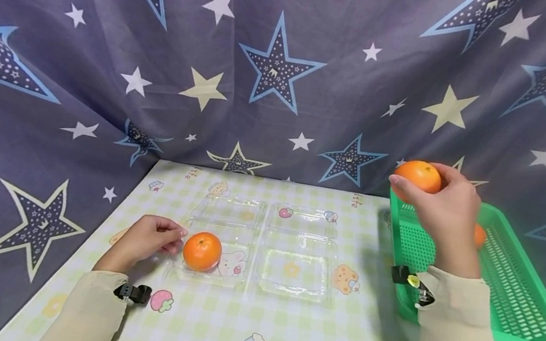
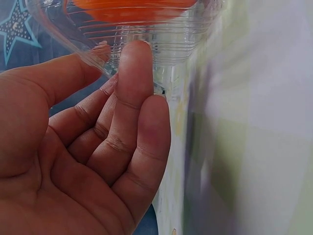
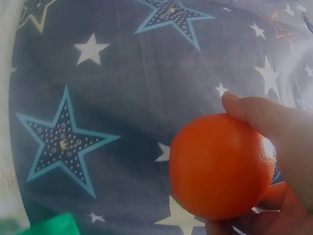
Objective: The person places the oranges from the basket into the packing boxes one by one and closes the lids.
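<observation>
Right hand (image 1: 447,215) grips orange (image 1: 419,175) above basket rim (image 1: 398,211); left hand (image 1: 148,237), fingers relaxed, touches tray edge (image 1: 182,239)

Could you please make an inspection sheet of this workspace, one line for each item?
Surface: table under a checked cloth with cartoon prints.
Job's things: clear plastic tray with four compartments; one orange sits in its near-left compartment; a second orange is held above the green basket; another orange thing shows in the basket, mostly hidden.
Clutter: nothing seen.
Grippers: left hand touches the tray's left wall with straight fingers; right hand grips the second orange.
Cables: nothing seen; a black clip sits at each wrist.
Surroundings: dark star-print curtain behind and at the sides.
</observation>
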The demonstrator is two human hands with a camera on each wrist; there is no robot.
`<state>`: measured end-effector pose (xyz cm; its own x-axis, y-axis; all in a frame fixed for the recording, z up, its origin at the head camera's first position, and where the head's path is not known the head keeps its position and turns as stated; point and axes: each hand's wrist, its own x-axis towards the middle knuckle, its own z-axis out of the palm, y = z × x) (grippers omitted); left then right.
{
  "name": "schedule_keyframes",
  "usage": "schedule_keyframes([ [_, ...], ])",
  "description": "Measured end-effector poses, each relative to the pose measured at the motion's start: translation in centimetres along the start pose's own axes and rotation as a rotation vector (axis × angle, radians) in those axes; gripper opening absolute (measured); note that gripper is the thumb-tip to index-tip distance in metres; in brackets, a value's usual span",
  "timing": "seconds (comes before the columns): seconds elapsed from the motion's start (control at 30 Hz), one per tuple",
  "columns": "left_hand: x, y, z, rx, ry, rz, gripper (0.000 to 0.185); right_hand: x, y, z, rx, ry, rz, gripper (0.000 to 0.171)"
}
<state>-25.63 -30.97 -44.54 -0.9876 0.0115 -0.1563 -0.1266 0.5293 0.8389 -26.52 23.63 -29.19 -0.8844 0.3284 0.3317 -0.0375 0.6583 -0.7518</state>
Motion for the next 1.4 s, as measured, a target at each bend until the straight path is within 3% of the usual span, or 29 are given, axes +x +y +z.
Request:
schedule_keyframes([
  [0.73, 0.7, 0.4, 0.7, -0.01, -0.012, 0.018, 0.037, -2.3, -1.4, 0.6, 0.139, -0.042, 0.055, 0.087],
  [1.0, 0.2, 0.0, 0.4, -0.007, -0.001, 0.006, 0.036, -3.3, -2.7, 2.1, 0.142, -0.08, -0.034, 0.088],
  [1.4, 0.1, -0.3, 0.1, 0.004, 0.014, 0.014, 0.033, -4.6, -4.0, 3.7, 0.122, -0.053, -0.182, 0.073],
])
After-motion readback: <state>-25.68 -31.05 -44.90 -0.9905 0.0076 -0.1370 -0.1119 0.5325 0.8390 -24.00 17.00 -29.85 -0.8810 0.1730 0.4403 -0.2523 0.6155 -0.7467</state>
